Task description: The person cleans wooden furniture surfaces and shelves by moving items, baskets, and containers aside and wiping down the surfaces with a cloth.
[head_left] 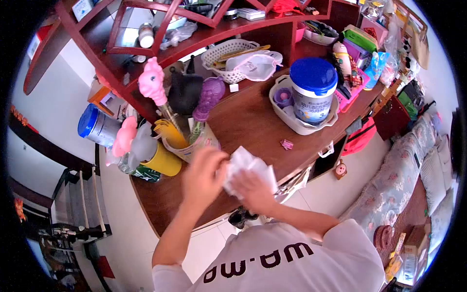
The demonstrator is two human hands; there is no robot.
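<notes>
white shirt [311, 270] | short sleeves [351, 241] | black lettering [286, 257] (a dot midway) | bare forearms [176, 228]

Brown wooden worktop [243, 119], curved near edge, bare patch mid. Near side: crumpled white cloth [247, 158] flat on it, by the edge. Left: yellow cup [164, 162], pale holder [208, 139] stuffed with items just beside it. Far: white basket with holes [233, 76], small white cube [234, 87] just in front. Right: white tray [311, 129] with blue-lidded tub inside, small pink piece [286, 144] nearer. Far right: pink basket [359, 87], filled.
</notes>
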